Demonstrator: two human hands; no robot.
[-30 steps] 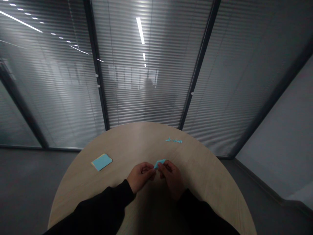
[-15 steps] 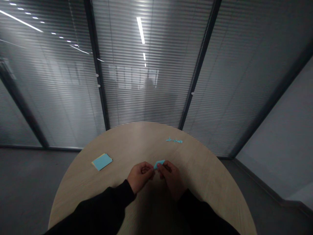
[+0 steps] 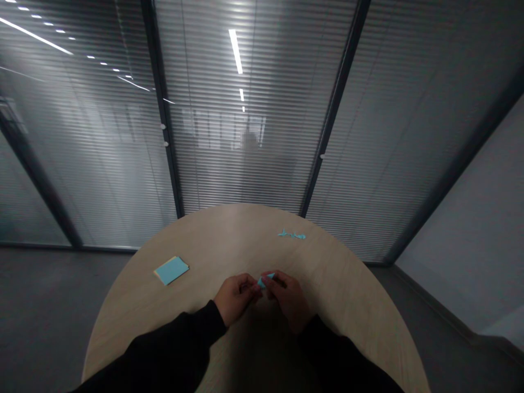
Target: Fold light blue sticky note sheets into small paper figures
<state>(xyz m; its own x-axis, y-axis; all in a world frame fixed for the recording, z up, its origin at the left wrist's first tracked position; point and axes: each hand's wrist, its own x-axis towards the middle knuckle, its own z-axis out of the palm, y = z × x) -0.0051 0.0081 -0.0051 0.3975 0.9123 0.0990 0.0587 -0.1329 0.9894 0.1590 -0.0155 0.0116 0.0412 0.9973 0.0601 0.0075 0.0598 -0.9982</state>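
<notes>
A small piece of folded blue paper (image 3: pixel 265 279) is pinched between both hands above the near middle of the table. My left hand (image 3: pixel 236 296) grips its left end with thumb and fingers closed. On the other side my right hand (image 3: pixel 287 297) pinches the right part, its thumb lying over the paper. Fingers cover much of the paper, so the full shape of the fold is hidden. Beyond the hands, to the right, lies a thin row of small blue bits (image 3: pixel 292 234), too small to make out clearly.
A stack of square paper sheets (image 3: pixel 172 270), blue on top with a yellow edge showing, lies left of my hands. The round wooden table (image 3: pixel 245 229) has its far edge close to a glass partition with blinds (image 3: pixel 245 174). A pale wall (image 3: pixel 462 245) stands at right.
Both hands have drawn slightly closer together and a little lower. Less of the folded blue paper shows between the fingers. The stack and the blue bits stay where they were.
</notes>
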